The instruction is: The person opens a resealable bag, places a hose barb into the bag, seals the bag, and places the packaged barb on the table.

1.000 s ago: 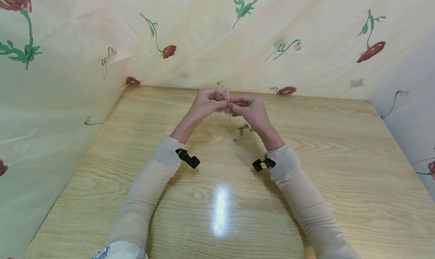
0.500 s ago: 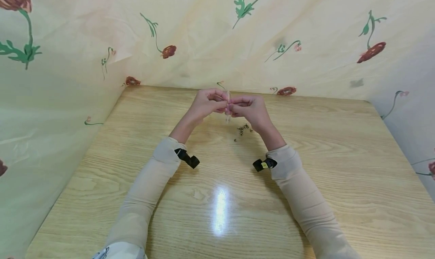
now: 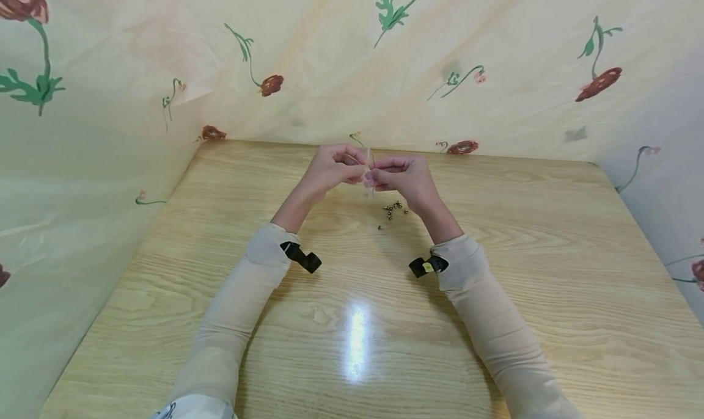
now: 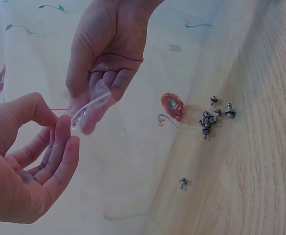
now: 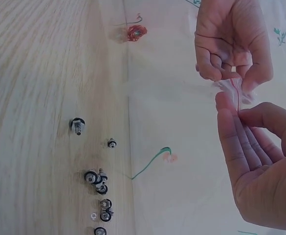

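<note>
A small clear zip-lock bag (image 3: 368,187) with a red line along its seal is held up over the far part of the table. My left hand (image 3: 332,167) pinches one side between thumb and fingertips. On the other side, my right hand (image 3: 404,176) pinches it too. In the left wrist view the bag (image 4: 95,102) lies across the right fingers, its edges apart near the fingertips. Several small metal fittings with black rings (image 4: 206,121) lie loose on the table below the hands; one fitting (image 4: 183,182) sits away from the cluster.
The wood-grain table (image 3: 308,321) stretches out on both sides of the arms. Right behind the hands, at its far edge, hangs a pale flowered curtain (image 3: 330,58). A tiny clear ring (image 5: 93,216) lies beside the fittings.
The two sides of the bag stand slightly farther apart at the top than before. Both hands keep their grip in nearly the same place, and the fittings stay put.
</note>
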A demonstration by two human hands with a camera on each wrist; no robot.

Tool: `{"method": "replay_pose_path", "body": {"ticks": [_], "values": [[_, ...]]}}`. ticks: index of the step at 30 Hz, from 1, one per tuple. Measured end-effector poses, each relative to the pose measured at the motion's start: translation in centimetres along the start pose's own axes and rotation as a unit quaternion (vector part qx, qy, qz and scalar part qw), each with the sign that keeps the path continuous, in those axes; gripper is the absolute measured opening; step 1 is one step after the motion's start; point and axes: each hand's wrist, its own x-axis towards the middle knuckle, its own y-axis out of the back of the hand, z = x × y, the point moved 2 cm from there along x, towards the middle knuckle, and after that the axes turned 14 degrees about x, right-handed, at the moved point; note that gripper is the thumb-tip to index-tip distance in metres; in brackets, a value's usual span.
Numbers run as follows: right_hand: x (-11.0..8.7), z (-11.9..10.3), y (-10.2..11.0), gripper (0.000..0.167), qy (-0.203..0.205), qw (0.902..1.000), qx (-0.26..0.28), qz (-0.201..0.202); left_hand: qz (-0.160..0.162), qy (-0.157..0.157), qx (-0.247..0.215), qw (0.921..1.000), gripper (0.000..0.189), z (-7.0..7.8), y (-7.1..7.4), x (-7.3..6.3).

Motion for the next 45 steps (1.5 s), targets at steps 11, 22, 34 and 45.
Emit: {"method": "replay_pose_path", "body": {"ticks": [11,22,34,45], "values": [[-0.1,-0.4,0.7,0.025,-0.029,0.9994,0.003,0.017,-0.003,0.011,0.01,0.9999,0.012,0.1,0.7,-0.2],[0.0,-0.6,1.5,0.022,-0.069,0.9972,-0.025,0.013,-0.03,0.028,0.039,0.9984,0.016,-0.1,1.2,-0.2],[0.1,-0.8,2.3,0.031,-0.097,0.995,-0.026,-0.006,-0.051,0.025,0.06,0.9966,0.011,0.5,1.6,-0.6],[0.1,-0.8,2.2,0.032,-0.089,0.9956,-0.03,-0.002,-0.061,-0.008,0.082,0.9948,0.018,0.5,1.5,-0.5]]}}
